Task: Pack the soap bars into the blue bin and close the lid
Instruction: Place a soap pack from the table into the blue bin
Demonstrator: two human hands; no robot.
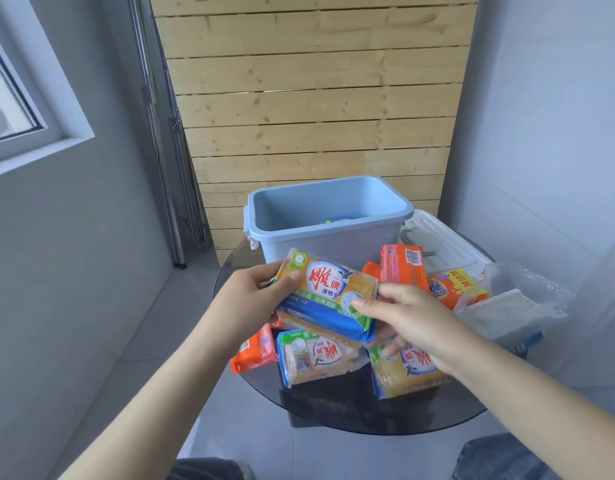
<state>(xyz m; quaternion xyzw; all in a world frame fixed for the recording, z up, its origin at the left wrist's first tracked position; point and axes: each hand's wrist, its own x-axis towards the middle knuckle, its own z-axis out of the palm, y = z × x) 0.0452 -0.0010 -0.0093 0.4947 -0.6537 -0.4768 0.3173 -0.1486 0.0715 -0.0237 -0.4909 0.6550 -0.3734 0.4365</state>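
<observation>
The blue bin [328,233] stands open at the back of a round dark glass table [351,414], with something blue-green lying low inside it. Just in front of the bin, above the pile, both hands hold one yellow soap pack [328,296] with a blue-green band. My left hand [254,299] grips its left end and my right hand [406,317] grips its right end. Below them lie two more yellow soap packs [318,356] [408,374] and orange soap packs [254,351] [401,265] [455,287]. The clear lid [441,240] lies right of the bin.
A crumpled clear plastic bag [520,303] with a pale flat item sits at the table's right edge. A wooden slat panel [313,98] stands behind the bin. Grey walls close in on both sides, with a window [12,98] at left. My knees show at the bottom.
</observation>
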